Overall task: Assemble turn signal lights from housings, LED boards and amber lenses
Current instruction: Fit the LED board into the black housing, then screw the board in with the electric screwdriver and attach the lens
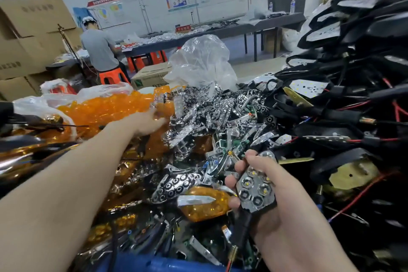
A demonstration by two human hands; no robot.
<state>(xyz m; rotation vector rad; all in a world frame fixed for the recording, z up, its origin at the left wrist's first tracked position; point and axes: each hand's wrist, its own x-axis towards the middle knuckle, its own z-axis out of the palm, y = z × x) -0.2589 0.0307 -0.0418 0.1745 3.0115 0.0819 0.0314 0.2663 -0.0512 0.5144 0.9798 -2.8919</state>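
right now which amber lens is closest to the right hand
The lone amber lens just left of the right hand, with a chrome strip lying across it. The others lie farther off, most in the heap where the left hand reaches.

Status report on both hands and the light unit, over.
Right hand grips half-built light unit. Left hand out at amber lenses, grip too blurred to tell. Chrome parts piled beside, not blocking.
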